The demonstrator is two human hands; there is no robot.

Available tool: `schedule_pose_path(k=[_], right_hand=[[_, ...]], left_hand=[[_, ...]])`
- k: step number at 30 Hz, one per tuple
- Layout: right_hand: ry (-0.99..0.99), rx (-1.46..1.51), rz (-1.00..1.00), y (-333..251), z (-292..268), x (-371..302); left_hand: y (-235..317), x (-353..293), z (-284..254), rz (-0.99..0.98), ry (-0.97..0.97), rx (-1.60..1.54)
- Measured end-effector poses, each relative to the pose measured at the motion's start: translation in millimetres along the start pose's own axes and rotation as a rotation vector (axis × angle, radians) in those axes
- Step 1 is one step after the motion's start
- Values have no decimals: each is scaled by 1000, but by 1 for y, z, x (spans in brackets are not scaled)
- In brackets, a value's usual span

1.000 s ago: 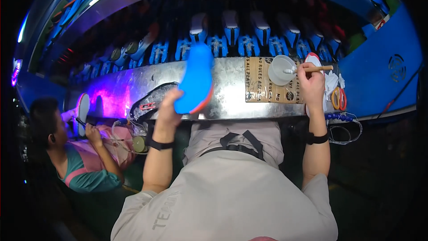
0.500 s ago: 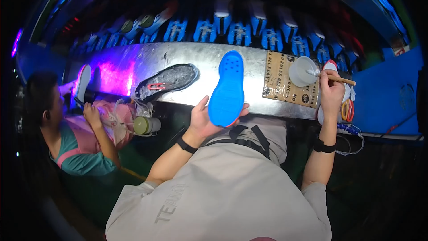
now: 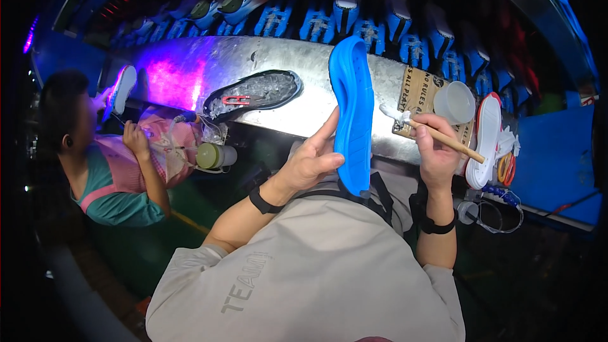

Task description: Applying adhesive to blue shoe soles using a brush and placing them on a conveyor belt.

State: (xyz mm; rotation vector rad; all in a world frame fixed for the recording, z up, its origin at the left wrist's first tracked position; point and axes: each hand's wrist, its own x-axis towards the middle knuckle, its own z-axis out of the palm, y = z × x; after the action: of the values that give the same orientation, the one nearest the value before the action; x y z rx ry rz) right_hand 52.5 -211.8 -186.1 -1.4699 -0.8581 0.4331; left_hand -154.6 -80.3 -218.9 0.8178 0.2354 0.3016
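Observation:
My left hand (image 3: 315, 161) grips a blue shoe sole (image 3: 354, 114) by its lower part, the thumb against one side. The sole stands tilted on edge, its side wall turned toward me. In my right hand (image 3: 438, 155) is a brush (image 3: 448, 141) with a wooden handle; its white-coated bristles are just right of the sole, apart from it. Beyond that hand, a translucent white cup (image 3: 455, 102) rests on a printed cardboard sheet (image 3: 413, 92). A white sole with a red edge (image 3: 486, 142) lies to the right of the cup.
On the metal bench (image 3: 316, 114) lies a dark, sole-shaped piece (image 3: 272, 92) with a red clip-like part. Orange-handled scissors (image 3: 506, 170) sit at the right. Several blue shoe parts (image 3: 316, 24) line the back. At left, a person in a pink apron (image 3: 130, 161) holds a white sole.
The blue sole has turned from flat onto its edge and shifted right. My right hand has brought the brush from the cup leftward and nearer, toward the sole.

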Motion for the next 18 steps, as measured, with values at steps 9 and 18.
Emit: schedule_pose_path(k=[9, 18], right_hand=[[-16, -151, -167, -3, 13, 11], [-105, -248, -162, -12, 14, -7]], left_hand=[[6, -2, 9, -5, 22, 66], [14, -2, 10, 11, 49, 35]])
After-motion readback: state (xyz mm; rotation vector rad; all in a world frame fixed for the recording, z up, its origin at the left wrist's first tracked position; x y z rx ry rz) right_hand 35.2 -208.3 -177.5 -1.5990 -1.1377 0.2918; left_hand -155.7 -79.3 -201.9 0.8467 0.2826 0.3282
